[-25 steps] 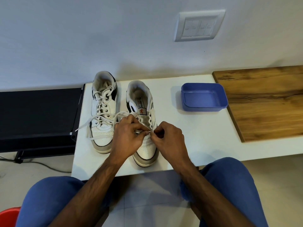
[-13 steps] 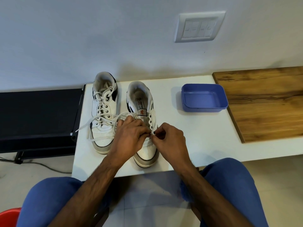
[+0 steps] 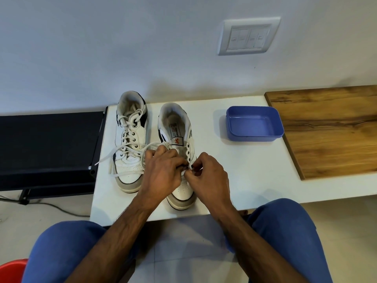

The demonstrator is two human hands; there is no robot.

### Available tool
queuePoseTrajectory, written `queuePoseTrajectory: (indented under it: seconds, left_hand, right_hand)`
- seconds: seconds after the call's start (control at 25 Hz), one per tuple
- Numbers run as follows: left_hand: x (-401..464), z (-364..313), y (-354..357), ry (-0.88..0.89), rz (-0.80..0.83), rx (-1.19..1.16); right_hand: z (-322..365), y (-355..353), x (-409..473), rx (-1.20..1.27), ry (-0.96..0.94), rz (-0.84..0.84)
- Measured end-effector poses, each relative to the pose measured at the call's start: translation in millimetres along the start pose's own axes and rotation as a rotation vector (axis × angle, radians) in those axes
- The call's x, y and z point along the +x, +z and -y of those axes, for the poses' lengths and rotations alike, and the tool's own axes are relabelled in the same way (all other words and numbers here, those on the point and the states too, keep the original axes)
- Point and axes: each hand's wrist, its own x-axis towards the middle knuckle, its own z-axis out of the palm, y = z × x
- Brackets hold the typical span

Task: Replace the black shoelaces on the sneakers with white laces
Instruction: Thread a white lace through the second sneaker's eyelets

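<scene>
On the white tabletop [image 3: 244,180] two white leather sneakers stand side by side. The right sneaker [image 3: 179,139] lies under both hands: left hand [image 3: 163,172] and right hand [image 3: 208,176] each pinch the white lace [image 3: 151,147] at its lower eyelets, fingertips hiding the threading. Far right, the blue plastic tray [image 3: 255,123] holds nothing.

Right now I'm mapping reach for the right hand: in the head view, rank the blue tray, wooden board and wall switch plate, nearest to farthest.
From the right hand:
1. Blue tray, behind, to its right.
2. Wooden board, farther right.
3. Wall switch plate, on the wall.
</scene>
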Motion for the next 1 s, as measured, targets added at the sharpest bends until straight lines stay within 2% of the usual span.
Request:
queuePoseTrajectory:
  seconds: [0.24,0.52,0.6,0.68,0.76,0.92,1.0]
  left_hand:
    - [7.5,7.0,-1.1,-0.074,0.126,-0.2]
    - [6.8,4.9,-5.2,-0.124,0.103,-0.355]
    - [6.9,4.7,-5.9,-0.118,0.115,-0.395]
    - [5.1,5.4,-6.0,-0.11,0.114,-0.423]
    - [4.9,5.6,-7.4,-0.086,0.111,-0.391]
    - [5.8,3.5,-9.3,0.059,0.079,-0.116]
    - [5.8,1.9,-8.3,0.057,0.069,-0.095]
  right_hand:
    - [-7.2,-17.4,8.5,0.156,0.02,0.089]
    - [-9.5,-23.0,12.7,0.215,0.056,0.087]
    - [-8.1,-22.0,11.3,0.23,-0.013,0.095]
    - [-8.6,-17.5,9.8,0.138,-0.115,0.079]
    - [-10.6,-13.9,10.2,0.091,-0.157,0.072]
    - [-13.5,-12.4,12.0,0.083,-0.168,0.086]
    - [-13.4,-13.9,12.2,0.09,-0.174,0.096]
